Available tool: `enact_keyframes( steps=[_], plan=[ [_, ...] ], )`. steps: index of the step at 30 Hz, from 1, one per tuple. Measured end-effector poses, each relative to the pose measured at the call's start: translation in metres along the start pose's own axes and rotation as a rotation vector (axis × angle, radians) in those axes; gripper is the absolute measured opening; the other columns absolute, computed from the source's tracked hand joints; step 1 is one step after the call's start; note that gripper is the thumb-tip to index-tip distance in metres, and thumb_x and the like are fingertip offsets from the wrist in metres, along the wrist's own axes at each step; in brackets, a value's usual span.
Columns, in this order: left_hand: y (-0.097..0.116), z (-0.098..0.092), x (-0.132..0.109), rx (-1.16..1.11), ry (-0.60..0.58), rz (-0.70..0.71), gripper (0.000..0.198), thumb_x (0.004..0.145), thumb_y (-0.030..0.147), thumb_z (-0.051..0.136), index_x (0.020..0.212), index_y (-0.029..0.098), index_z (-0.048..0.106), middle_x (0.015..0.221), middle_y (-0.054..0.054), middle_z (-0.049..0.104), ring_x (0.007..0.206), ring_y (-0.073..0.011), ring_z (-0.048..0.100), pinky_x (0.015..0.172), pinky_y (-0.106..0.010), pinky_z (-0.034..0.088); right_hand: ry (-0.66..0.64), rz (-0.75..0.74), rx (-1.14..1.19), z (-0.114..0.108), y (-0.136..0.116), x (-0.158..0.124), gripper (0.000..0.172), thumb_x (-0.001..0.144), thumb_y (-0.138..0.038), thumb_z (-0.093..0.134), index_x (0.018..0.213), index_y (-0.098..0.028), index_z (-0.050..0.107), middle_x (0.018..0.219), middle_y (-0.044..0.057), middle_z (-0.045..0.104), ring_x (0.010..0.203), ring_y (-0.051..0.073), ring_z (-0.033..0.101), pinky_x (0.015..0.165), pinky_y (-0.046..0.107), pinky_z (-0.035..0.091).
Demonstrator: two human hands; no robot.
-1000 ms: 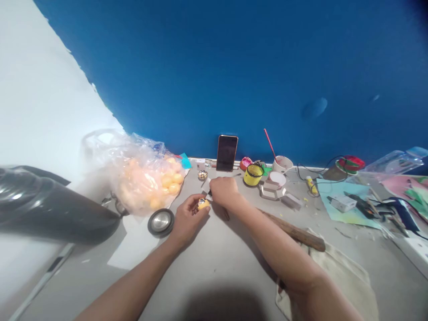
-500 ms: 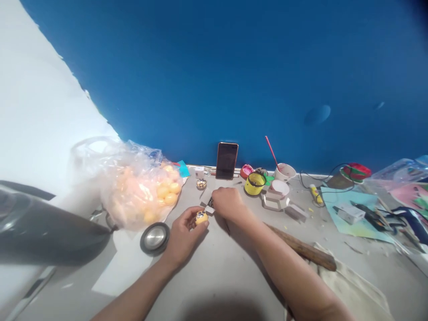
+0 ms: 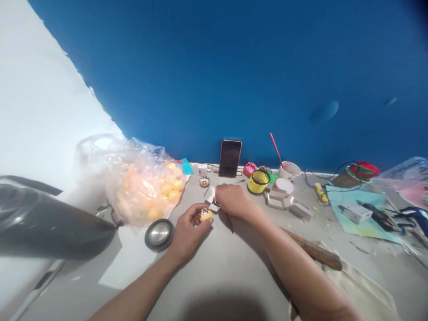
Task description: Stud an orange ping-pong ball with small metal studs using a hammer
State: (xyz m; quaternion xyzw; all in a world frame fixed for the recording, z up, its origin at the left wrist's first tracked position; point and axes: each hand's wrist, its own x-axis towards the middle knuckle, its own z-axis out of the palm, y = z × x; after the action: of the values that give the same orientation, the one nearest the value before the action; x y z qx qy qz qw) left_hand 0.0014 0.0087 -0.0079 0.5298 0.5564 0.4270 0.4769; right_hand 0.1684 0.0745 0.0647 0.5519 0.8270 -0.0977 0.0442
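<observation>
Between the thumb and fingers of my left hand [image 3: 190, 229] is a small yellow ball [image 3: 206, 215] with dark and shiny pieces on its top. My right hand [image 3: 232, 198] is closed, fingers bent down over a small white open box [image 3: 211, 199]. Dark bits show at its fingertips, too small to name. A thin dark stick [image 3: 230, 224] lies below that hand, partly hidden by it. Just beyond, a small round gold-patterned piece [image 3: 204, 181] rests on the table. A round metal lid with a dark rim [image 3: 159, 235] lies left of my left hand.
A plastic bag of orange-yellow balls [image 3: 143, 191] and a grey bottle [image 3: 50, 223] stand left. A phone [image 3: 230, 158] leans on the blue wall. Right are a yellow cup [image 3: 258, 183], a white cup [image 3: 289, 170], a wooden rod [image 3: 314, 250], and blue paper [image 3: 351, 198] with tools.
My right hand has shifted slightly at the small white box, which shows more now. My left hand still holds the yellow ball. The whole view has moved a little.
</observation>
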Motion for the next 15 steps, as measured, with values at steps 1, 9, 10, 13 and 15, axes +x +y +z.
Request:
enact_keyframes(
  steps=[1,9,10,13,15],
  plan=[
    [0.0,0.0,0.0,-0.003,0.002,-0.001,0.039,0.074,0.037,0.077,0.107,0.019,0.069,0.089,-0.003,0.071,0.075,-0.0169,0.062,0.069,-0.027,0.051,0.016,0.005,0.022,0.0,0.002,0.0,0.028,0.1,-0.023,0.049,0.116,-0.008,0.067,0.111,0.021,0.074,0.102,0.031,0.072,0.079,0.034,0.051],
    [0.009,0.003,0.0,-0.103,-0.001,-0.008,0.039,0.073,0.035,0.078,0.106,0.017,0.068,0.089,-0.003,0.07,0.074,-0.0155,0.061,0.068,-0.026,0.05,0.118,0.025,0.363,0.002,0.014,0.008,0.019,0.096,-0.024,0.051,0.091,-0.017,0.069,0.089,0.003,0.075,0.078,0.013,0.066,0.063,0.022,0.039],
    [0.01,0.003,-0.001,-0.124,0.002,-0.01,0.039,0.072,0.035,0.078,0.106,0.017,0.067,0.09,-0.004,0.07,0.075,-0.0154,0.061,0.068,-0.026,0.05,0.132,0.019,0.47,0.001,0.015,0.007,0.018,0.093,-0.022,0.052,0.086,-0.017,0.068,0.083,0.001,0.073,0.073,0.012,0.064,0.061,0.021,0.038],
    [0.014,0.004,-0.003,-0.163,0.033,-0.024,0.041,0.071,0.034,0.079,0.106,0.017,0.067,0.087,-0.003,0.069,0.073,-0.0148,0.061,0.066,-0.025,0.051,0.173,-0.003,0.829,-0.003,0.016,-0.003,0.018,0.085,-0.025,0.059,0.07,-0.017,0.066,0.066,-0.003,0.065,0.062,0.01,0.055,0.055,0.02,0.036],
    [0.016,0.004,-0.004,-0.166,0.042,-0.024,0.042,0.071,0.033,0.08,0.107,0.017,0.067,0.086,-0.002,0.069,0.073,-0.0147,0.061,0.065,-0.024,0.051,0.179,0.029,1.006,-0.001,0.016,-0.014,0.022,0.082,-0.032,0.064,0.066,-0.016,0.065,0.058,-0.004,0.059,0.055,0.009,0.049,0.052,0.02,0.034]
  ],
)
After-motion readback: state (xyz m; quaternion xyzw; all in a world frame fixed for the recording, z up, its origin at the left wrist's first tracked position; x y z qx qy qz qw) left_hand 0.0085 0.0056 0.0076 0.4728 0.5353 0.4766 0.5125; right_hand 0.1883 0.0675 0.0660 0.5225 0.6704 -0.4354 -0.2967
